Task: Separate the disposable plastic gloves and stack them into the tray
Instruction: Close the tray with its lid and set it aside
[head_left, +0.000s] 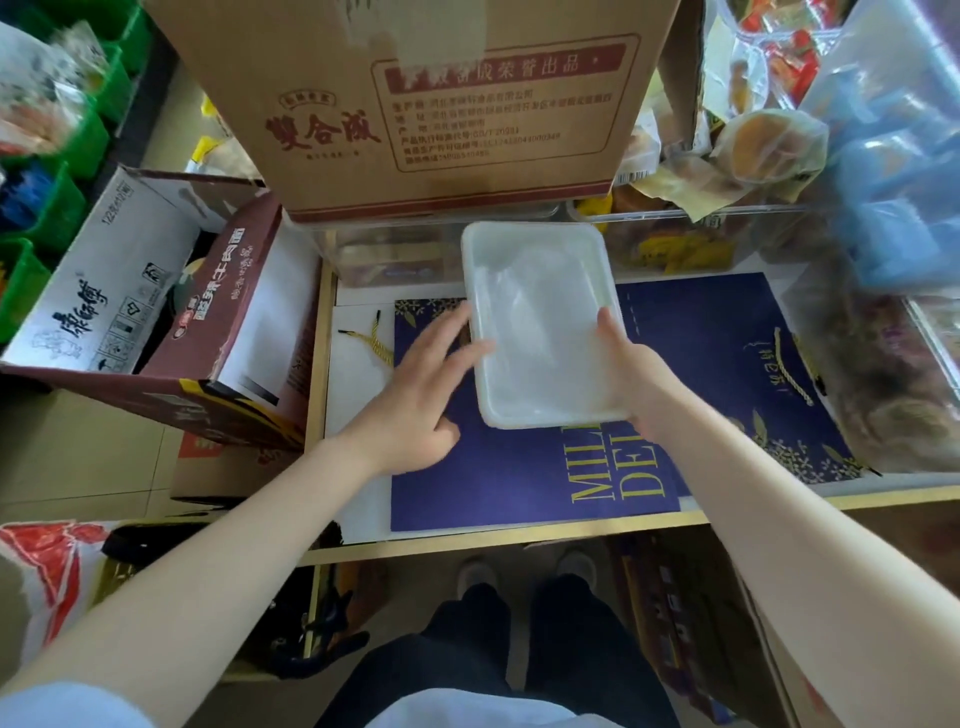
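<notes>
Two hands flank the white tray (540, 322): right hand (631, 374) fingers grip its edge, left hand (421, 400) fingers spread, touching it.

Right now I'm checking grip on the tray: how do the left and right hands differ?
The left hand lies open, straight fingers touching the tray's left edge; the right hand grips the near right corner, thumb over the rim. Both are bare and rest over the navy paper bag.

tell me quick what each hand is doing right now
Left hand: open, straight fingers touching the left edge of the tray.
Right hand: gripping the tray's right edge.
</notes>
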